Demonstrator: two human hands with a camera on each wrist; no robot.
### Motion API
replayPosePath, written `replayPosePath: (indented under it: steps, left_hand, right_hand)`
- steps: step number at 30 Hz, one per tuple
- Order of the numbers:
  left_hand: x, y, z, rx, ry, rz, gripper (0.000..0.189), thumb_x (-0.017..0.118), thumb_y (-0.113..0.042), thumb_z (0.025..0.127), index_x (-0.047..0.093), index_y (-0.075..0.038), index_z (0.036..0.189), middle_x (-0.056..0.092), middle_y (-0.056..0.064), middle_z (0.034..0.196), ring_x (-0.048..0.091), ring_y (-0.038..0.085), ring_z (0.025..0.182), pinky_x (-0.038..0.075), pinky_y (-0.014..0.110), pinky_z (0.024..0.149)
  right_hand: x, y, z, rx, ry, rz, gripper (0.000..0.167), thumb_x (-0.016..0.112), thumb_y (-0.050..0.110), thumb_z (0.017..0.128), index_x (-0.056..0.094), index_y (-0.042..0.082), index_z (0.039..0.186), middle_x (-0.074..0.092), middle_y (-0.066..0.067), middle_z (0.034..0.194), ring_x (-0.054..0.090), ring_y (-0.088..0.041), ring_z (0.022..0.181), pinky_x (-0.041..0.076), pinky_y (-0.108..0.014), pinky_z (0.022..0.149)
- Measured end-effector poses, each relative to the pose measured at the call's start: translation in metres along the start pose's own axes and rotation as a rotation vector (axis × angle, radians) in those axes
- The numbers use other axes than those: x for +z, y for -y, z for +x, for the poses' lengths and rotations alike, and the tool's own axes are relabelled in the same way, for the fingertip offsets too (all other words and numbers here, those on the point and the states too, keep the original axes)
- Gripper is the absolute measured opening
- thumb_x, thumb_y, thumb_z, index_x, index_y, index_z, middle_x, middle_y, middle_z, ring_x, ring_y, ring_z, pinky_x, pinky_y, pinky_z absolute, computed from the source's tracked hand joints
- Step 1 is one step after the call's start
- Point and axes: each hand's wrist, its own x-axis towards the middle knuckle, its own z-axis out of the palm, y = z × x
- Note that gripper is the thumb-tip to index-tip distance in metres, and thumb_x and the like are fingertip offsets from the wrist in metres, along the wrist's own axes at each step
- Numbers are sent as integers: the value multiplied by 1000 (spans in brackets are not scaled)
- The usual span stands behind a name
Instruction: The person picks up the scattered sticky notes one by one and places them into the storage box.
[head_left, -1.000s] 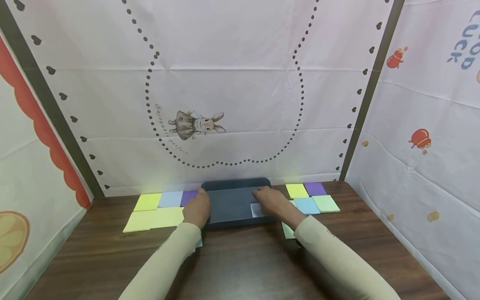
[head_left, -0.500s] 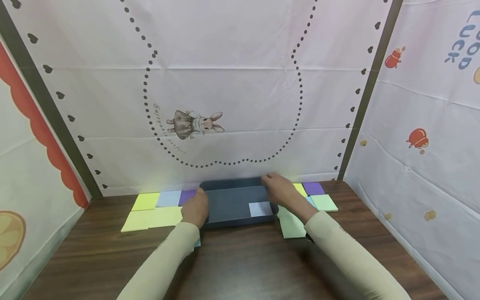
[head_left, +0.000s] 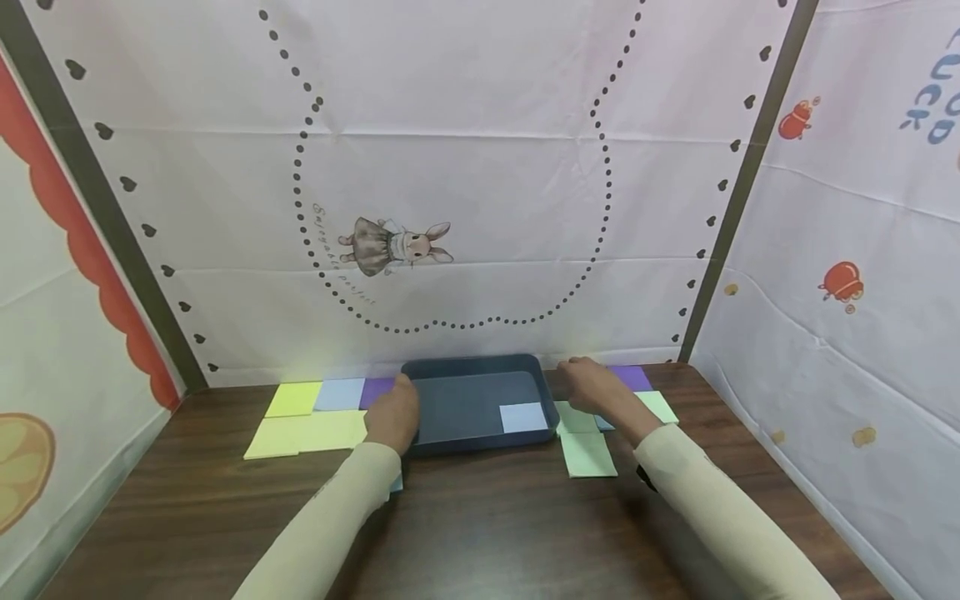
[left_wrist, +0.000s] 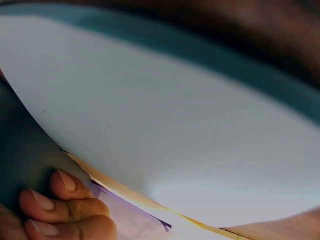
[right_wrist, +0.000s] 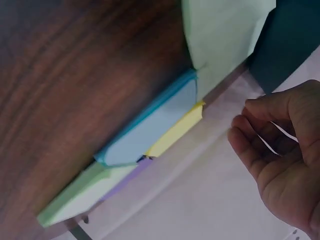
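A dark blue-grey rectangular tray (head_left: pixel 461 404) lies on the table against the back wall. My left hand (head_left: pixel 393 414) grips its left side wall, and the curled fingers (left_wrist: pixel 67 212) press against the tray wall in the left wrist view. One pale blue sticky note (head_left: pixel 523 417) lies in the tray's front right corner. Right of the tray, my right hand (head_left: pixel 596 392) hovers over the sticky note pads, fingers loosely bent. The right wrist view shows nothing between its thumb and fingers; a yellow pad (right_wrist: pixel 177 131) and a blue pad (right_wrist: pixel 152 122) are near it.
Left of the tray lie yellow pads (head_left: pixel 292 433), a pale blue pad (head_left: pixel 339 394) and a purple pad (head_left: pixel 377 389). Green pads (head_left: pixel 588 455) and another purple pad (head_left: pixel 632 378) are on the right. Printed cloth walls (head_left: pixel 480 183) enclose the brown table (head_left: pixel 480 533).
My right hand has moved right, from above the tray's note past its right rim to over the pads, uncovering the note. My left hand stays on the tray.
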Motion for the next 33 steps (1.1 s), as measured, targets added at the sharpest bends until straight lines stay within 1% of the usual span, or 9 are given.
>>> replayPosePath:
  steps: [3, 7, 10, 11, 14, 17, 19, 25, 33]
  left_hand:
    - [-3, -4, -3, -4, 2, -1, 25, 40, -9, 117, 51, 7, 133, 76, 24, 86, 78, 42, 74, 64, 66, 62]
    - [-1, -3, 0, -7, 3, 7, 25, 40, -10, 116, 51, 5, 133, 76, 22, 86, 77, 40, 72, 64, 64, 60]
    - [2, 0, 3, -6, 12, 8, 26, 39, -9, 116, 50, 5, 135, 75, 21, 84, 76, 37, 69, 63, 63, 57]
    - [0, -2, 1, -8, 18, 6, 26, 38, -9, 116, 49, 6, 135, 75, 20, 83, 75, 37, 68, 63, 62, 56]
    - [-7, -7, -6, -9, 10, 7, 27, 39, -9, 117, 50, 8, 135, 75, 22, 83, 76, 38, 69, 63, 63, 57]
    - [-14, -13, -13, -15, 7, 11, 26, 41, -8, 116, 51, 8, 134, 76, 23, 85, 77, 41, 72, 64, 65, 60]
    - [-12, -12, -12, -20, 4, 11, 25, 43, -8, 115, 52, 8, 132, 76, 24, 85, 77, 41, 73, 65, 65, 61]
    - [-8, -7, -7, -17, 20, 7, 24, 42, -9, 116, 51, 6, 132, 74, 22, 81, 77, 40, 70, 64, 64, 59]
    - [6, 4, 7, 8, 10, 28, 25, 39, -9, 116, 49, 8, 131, 70, 19, 75, 74, 37, 64, 62, 62, 52]
  right_hand:
    - [2, -3, -5, -8, 15, 18, 44, 78, -5, 89, 73, 0, 133, 76, -18, 118, 76, -33, 107, 65, -53, 96]
    - [6, -6, -9, -80, -7, 54, 46, 73, -10, 91, 72, 0, 136, 76, -16, 108, 68, -25, 88, 63, -47, 83]
    - [13, -14, -6, -92, 18, 99, 46, 72, -9, 94, 69, 2, 139, 76, -17, 113, 65, -24, 86, 61, -46, 81]
    - [19, -19, -4, -80, 34, 99, 46, 73, -8, 96, 69, 2, 140, 76, -18, 117, 67, -24, 90, 62, -48, 85]
    - [47, -44, 10, -81, 37, 68, 30, 74, 5, 99, 70, 8, 129, 75, -13, 116, 68, -22, 91, 62, -48, 82]
    - [62, -57, 16, -103, 30, 33, 18, 75, 8, 100, 68, 10, 117, 72, -10, 108, 68, -21, 88, 60, -49, 77]
    - [57, -52, 12, -106, 44, 63, 16, 74, 6, 101, 68, 8, 115, 72, -12, 108, 70, -24, 91, 61, -51, 79]
    - [25, -21, -9, -119, 63, 121, 32, 73, -5, 101, 76, 2, 133, 81, -16, 123, 78, -38, 118, 64, -54, 104]
    - [21, -17, -10, -107, 86, 141, 31, 74, -9, 99, 76, 1, 128, 82, -14, 122, 78, -36, 121, 64, -50, 106]
